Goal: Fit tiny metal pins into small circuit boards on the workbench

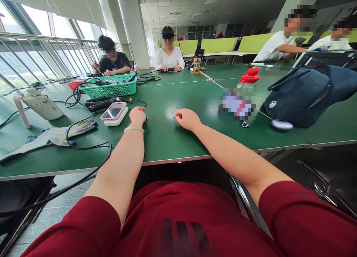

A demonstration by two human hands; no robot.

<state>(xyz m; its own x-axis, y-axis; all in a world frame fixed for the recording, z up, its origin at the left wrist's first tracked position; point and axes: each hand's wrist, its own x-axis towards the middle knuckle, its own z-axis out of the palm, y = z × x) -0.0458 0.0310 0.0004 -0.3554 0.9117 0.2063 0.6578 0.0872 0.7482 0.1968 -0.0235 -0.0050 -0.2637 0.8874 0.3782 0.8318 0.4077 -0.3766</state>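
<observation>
My left hand [138,116] rests on the green table [161,142], its fingers curled in; a tiny shiny bit shows by its edge, too small to name. A pale band circles that wrist. Just left of it, a phone [115,111] lies on a white box [118,119]. My right hand [188,119] lies on the table farther right, fingers curled closed with the thumb against them. Whether either hand holds anything is hidden. The two hands are apart. Right of my right hand is a blurred-out pale packet-like thing [237,105].
At left are a white-and-blue glove [58,135], black cables [110,153] and a green basket [111,89]. On the right stand a red-lidded jar [249,78], a navy bag [299,95] and a white oval case [282,124]. Several people sit around the table.
</observation>
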